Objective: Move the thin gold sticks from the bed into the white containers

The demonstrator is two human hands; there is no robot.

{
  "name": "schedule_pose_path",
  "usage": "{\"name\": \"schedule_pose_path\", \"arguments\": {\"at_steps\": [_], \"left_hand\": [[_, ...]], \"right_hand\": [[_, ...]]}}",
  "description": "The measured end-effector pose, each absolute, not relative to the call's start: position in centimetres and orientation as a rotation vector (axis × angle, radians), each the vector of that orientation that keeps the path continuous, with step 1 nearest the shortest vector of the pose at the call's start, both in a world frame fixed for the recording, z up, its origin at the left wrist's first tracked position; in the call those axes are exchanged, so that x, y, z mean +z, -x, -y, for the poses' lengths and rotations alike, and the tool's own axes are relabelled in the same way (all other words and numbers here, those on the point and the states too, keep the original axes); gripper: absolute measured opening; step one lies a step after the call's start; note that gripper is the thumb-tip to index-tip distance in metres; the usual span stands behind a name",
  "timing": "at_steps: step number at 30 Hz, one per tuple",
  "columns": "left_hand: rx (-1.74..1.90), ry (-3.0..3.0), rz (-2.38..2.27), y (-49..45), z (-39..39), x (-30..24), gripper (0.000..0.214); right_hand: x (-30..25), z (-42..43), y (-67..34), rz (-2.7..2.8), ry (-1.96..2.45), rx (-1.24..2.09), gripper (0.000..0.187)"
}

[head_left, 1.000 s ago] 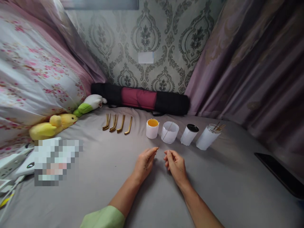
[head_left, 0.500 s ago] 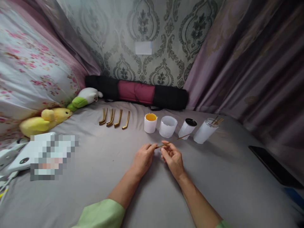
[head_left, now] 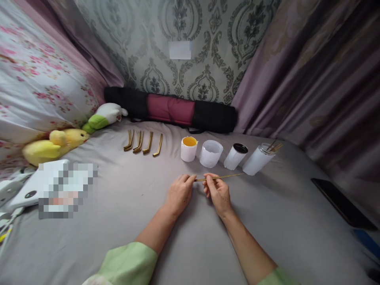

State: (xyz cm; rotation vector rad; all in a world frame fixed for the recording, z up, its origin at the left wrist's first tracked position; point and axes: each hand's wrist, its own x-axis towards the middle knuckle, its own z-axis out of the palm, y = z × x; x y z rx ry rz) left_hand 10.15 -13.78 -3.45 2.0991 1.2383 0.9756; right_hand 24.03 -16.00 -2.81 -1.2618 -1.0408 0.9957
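A thin straight golden straw [head_left: 225,177] lies level just above the grey bedsheet [head_left: 124,221]. My left hand [head_left: 179,193] pinches its left end and my right hand [head_left: 218,191] pinches it a little further right; the rest points right toward the cups. Behind my hands stands a row of white cups: one with an orange inside [head_left: 189,148], an empty one [head_left: 210,153], a tilted one with a black inside [head_left: 235,156], and a tilted one holding several straws [head_left: 259,158]. Several bent golden straws [head_left: 143,143] lie in a row to the left of the cups.
A black and maroon roll bag [head_left: 170,108] lies along the patterned wall. Plush toys, yellow [head_left: 53,145] and green-white [head_left: 103,116], sit at left beside a floral pillow [head_left: 38,87]. A white device [head_left: 26,192] is at left; a dark phone [head_left: 341,204] lies at right by the curtains.
The straw, first pointing away from me and then slanting toward the black cup, has swung down level and points right. Both hands stayed pinched on it and shifted slightly.
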Motion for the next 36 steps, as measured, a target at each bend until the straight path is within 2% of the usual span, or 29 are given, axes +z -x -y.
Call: {"name": "schedule_pose_path", "arguments": {"at_steps": [5, 12, 21, 27, 36], "left_hand": [[1.032, -1.976, -1.200, -10.3, 13.7, -3.6, 0.028], [1.170, -1.850, -1.146, -10.3, 13.4, -4.4, 0.037], [1.097, -1.490, -1.155, -10.9, 13.3, -4.2, 0.027], [1.011, -1.060, -1.037, -11.5, 13.4, -3.3, 0.032], [0.913, -0.754, -0.803, -11.5, 13.8, -2.9, 0.034]], "right_hand": [[-2.8, 15.9, -24.1, 1.045, 1.255, 1.019, 0.035], [-3.2, 15.7, -24.3, 1.006, 1.241, 1.037, 0.033], [-3.5, 15.6, -24.6, 0.936, 1.224, 1.025, 0.030], [-3.6, 15.6, -24.6, 0.906, 1.222, 1.022, 0.030], [-3.9, 15.5, -24.8, 0.894, 1.219, 1.014, 0.027]]}}
